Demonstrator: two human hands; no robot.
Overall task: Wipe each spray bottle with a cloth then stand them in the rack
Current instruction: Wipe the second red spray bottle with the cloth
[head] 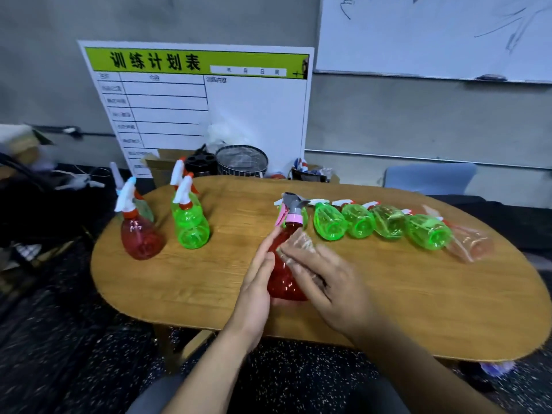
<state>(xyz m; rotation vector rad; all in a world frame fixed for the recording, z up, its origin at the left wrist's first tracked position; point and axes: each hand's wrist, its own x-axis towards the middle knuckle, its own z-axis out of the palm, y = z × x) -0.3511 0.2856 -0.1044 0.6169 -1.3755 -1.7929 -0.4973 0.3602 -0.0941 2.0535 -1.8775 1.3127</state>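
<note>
A red spray bottle (283, 276) with a grey and pink head stands tilted at the middle of the wooden table (418, 309). My left hand (257, 282) presses flat against its left side, fingers straight. My right hand (325, 279) lies across its front with fingers spread; it is blurred, and I cannot make out a cloth. On the left stand another red bottle (140, 237) and two green bottles (192, 225). Several green bottles (360, 224) and a pale pink one (473, 243) lie in a row on the right.
Behind the table's far edge sit a black holder with round holes (200, 159), a wire basket (242, 159) and a cardboard box (161, 168). A white schedule board (254, 115) leans on the wall. A blue chair back (430, 177) is at the right.
</note>
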